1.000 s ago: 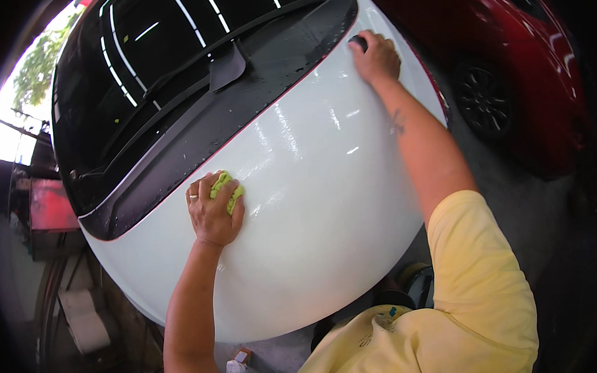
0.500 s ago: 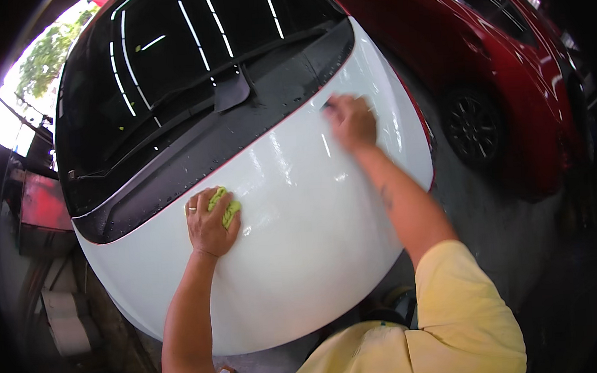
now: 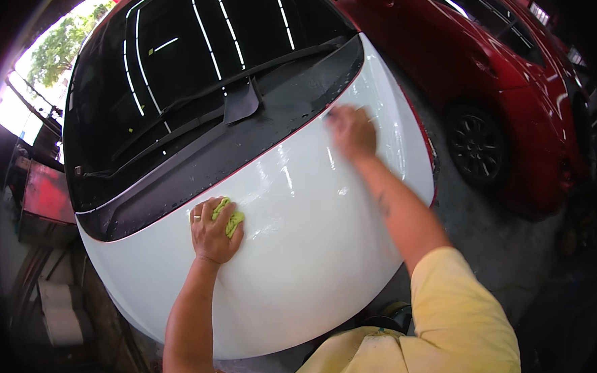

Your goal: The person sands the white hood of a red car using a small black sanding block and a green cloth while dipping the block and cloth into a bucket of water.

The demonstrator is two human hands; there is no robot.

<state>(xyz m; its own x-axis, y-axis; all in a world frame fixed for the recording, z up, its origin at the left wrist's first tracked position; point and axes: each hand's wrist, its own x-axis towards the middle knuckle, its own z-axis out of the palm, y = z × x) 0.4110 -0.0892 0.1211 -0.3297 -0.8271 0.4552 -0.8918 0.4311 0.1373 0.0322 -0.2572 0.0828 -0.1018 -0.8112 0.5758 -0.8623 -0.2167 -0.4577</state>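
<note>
Wiping the white hood (image 3: 302, 254) looks underway. Left hand (image 3: 214, 231) presses flat on a green cloth (image 3: 230, 218) at 9 o'clock; right hand (image 3: 353, 131), blurred, grip unclear, rubs at 1 o'clock. Next stroke likely needs steady pressure.

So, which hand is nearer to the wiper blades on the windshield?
The right hand. It lies near the top edge of the white hood, just below the black cowl under the wiper blades. The left hand presses a green cloth lower on the hood, farther away.

Hands (image 3: 214, 233) on hood (image 3: 303, 267), windshield (image 3: 191, 64) behind, car (image 3: 495, 81) right
</note>
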